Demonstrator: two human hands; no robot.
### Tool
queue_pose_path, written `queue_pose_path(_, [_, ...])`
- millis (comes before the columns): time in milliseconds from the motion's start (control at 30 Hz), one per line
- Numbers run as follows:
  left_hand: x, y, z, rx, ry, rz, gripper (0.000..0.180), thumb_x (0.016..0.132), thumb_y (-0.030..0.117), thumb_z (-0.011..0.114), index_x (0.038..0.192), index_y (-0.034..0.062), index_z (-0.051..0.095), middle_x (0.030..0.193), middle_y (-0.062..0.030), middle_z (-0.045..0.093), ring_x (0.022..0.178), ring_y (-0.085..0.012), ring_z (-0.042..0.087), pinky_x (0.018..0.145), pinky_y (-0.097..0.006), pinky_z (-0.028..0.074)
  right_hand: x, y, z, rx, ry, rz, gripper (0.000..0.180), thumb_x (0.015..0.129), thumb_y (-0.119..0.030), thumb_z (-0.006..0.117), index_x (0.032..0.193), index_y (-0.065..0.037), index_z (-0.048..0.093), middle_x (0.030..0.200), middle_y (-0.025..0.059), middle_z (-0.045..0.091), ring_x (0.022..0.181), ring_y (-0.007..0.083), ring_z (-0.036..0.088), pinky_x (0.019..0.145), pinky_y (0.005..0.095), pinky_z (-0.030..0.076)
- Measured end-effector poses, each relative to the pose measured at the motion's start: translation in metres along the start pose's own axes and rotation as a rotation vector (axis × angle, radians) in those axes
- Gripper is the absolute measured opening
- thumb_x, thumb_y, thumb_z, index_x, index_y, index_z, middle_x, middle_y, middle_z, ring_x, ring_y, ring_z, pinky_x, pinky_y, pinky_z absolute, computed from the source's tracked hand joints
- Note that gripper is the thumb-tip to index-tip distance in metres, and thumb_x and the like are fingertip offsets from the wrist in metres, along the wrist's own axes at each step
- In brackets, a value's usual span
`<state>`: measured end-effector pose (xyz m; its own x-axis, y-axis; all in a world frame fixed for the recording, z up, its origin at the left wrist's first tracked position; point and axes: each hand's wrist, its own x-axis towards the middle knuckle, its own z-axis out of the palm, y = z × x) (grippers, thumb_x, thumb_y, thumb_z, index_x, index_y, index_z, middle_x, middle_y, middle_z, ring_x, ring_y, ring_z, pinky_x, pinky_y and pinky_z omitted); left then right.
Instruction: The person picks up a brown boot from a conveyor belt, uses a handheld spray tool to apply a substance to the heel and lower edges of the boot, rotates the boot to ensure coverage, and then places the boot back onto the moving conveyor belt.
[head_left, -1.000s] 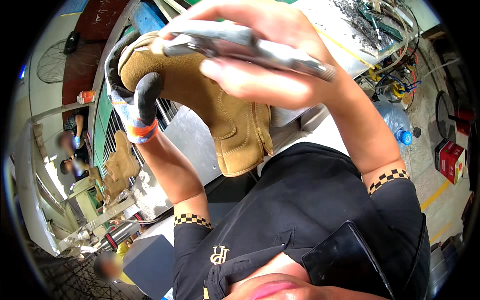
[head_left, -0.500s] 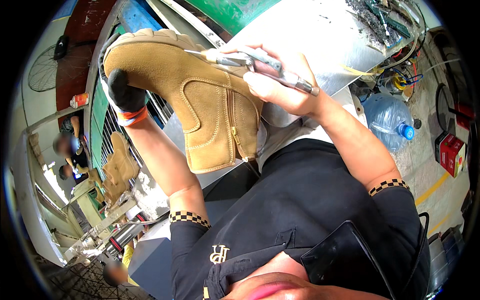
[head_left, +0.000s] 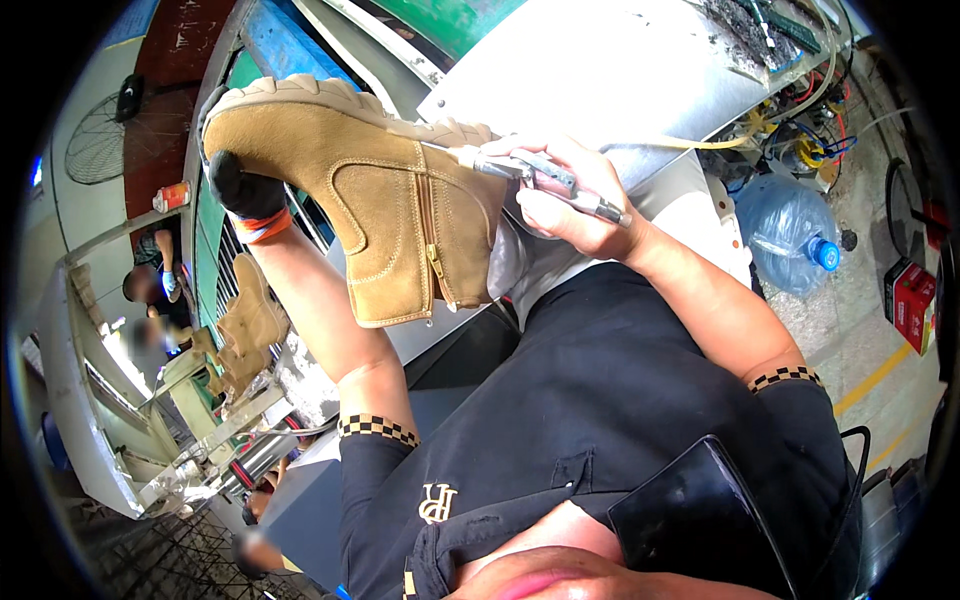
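A tan suede ankle boot (head_left: 375, 195) with a side zipper and chunky beige sole lies on its side before me, sole edge away from me and shaft toward me. My left hand (head_left: 248, 192), in a glove with black fingers and an orange cuff, is closed round the toe. My bare right hand (head_left: 592, 205) is closed on a slim metal lever-handled tool (head_left: 550, 180) with a narrow pointed tip. That tip is at the boot's upper near the sole edge, above the zipper; whether it touches, I cannot tell. Greyish lining shows at the shaft's right side.
A shiny metal table (head_left: 580, 75) with a yellow hose (head_left: 690, 143) lies beyond my right hand. Several tan boots (head_left: 250, 310) stand at left, with people farther off. A large blue water bottle (head_left: 785, 235) and a red box (head_left: 908, 300) are at right.
The tool's tip has moved right along the sole edge, from the forefoot to above the zipper. The boot has shifted slightly left, with both hands still holding on.
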<state>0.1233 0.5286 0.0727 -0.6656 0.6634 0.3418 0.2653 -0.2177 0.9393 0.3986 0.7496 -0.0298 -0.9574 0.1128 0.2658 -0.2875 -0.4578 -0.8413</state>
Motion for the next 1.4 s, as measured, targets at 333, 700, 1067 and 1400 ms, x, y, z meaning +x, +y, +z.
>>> queue_pose_path(333, [-0.017, -0.001, 0.025, 0.002, 0.065, -0.146, 0.058, 0.078, 0.058, 0.054, 0.102, 0.0063, 0.045, 0.098, -0.0085, 0.049, 0.096, -0.0229, 0.050, 0.091, -0.043, 0.041, -0.027, 0.008, -0.023, -0.044, 0.076, 0.108, 0.043, 0.088, -0.014, 0.055, 0.128, 0.001, 0.048, 0.072, 0.0003, 0.049, 0.057, 0.0061, 0.045, 0.052, 0.0218, 0.038])
queue_pose_path(700, [-0.086, -0.003, 0.044, -0.469, 0.648, -0.310, 0.074, 0.083, 0.061, 0.052, 0.130, 0.0032, 0.048, 0.130, -0.0184, 0.051, 0.121, -0.0350, 0.050, 0.106, -0.051, 0.037, -0.024, 0.001, -0.008, 0.033, 0.177, 0.137, 0.035, 0.087, -0.008, 0.054, 0.121, 0.000, 0.050, 0.071, -0.0013, 0.048, 0.055, 0.0045, 0.043, 0.049, 0.0206, 0.036])
queue_pose_path(1067, [-0.252, -0.021, -0.017, -0.500, 0.894, -0.496, 0.055, 0.093, 0.039, 0.056, 0.139, 0.0107, 0.045, 0.142, -0.0107, 0.047, 0.130, -0.0303, 0.044, 0.108, -0.053, 0.037, 0.010, 0.029, 0.012, -0.021, 0.223, 0.131, 0.031, 0.086, -0.011, 0.056, 0.116, -0.003, 0.053, 0.075, -0.0002, 0.051, 0.061, 0.0056, 0.047, 0.055, 0.0224, 0.040])
queue_pose_path(1400, [-0.286, 0.038, 0.107, 0.170, 0.814, -1.100, 0.079, 0.087, 0.071, 0.043, 0.141, 0.0124, 0.041, 0.131, -0.0105, 0.054, 0.104, -0.0270, 0.062, 0.068, -0.033, 0.058, 0.001, 0.028, 0.015, -0.139, 0.157, 0.216, 0.038, 0.083, -0.013, 0.058, 0.120, -0.003, 0.052, 0.075, 0.0011, 0.055, 0.064, 0.0062, 0.049, 0.058, 0.0241, 0.041])
